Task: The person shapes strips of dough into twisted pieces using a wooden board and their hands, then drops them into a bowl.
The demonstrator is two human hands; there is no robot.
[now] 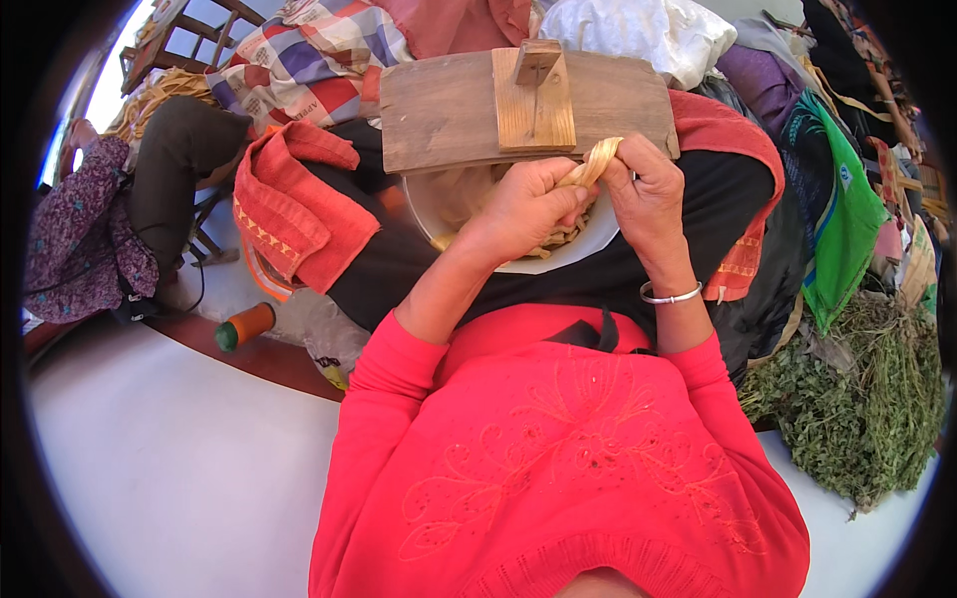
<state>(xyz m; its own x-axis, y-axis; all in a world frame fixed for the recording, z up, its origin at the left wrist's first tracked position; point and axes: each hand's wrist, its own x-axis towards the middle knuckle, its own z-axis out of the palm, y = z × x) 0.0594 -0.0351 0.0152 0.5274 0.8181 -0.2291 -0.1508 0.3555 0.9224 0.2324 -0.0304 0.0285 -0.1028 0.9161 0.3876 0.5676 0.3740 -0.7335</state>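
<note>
Over my lap, my left hand (530, 207) and my right hand (646, 189) are close together, both closed on a twisted straw-yellow strip (600, 159). The strip loops up between my fingers; its exact material I cannot make out. Directly beneath is a white bowl (593, 244) on my lap, holding more yellowish strips (558, 239), partly hidden by my left hand. A wooden board (434, 120) lies across the far side of the bowl. It carries a lighter wood piece (518, 100) with a slot and a small upright block (538, 62).
Red towels (309, 219) drape over my legs. A spool of orange thread (245, 326) lies at left. A dried green plant bundle (857, 399) and a green bag (845, 214) are at right. A person in patterned clothing (80, 239) sits at far left; a checked cloth (309, 60) lies behind.
</note>
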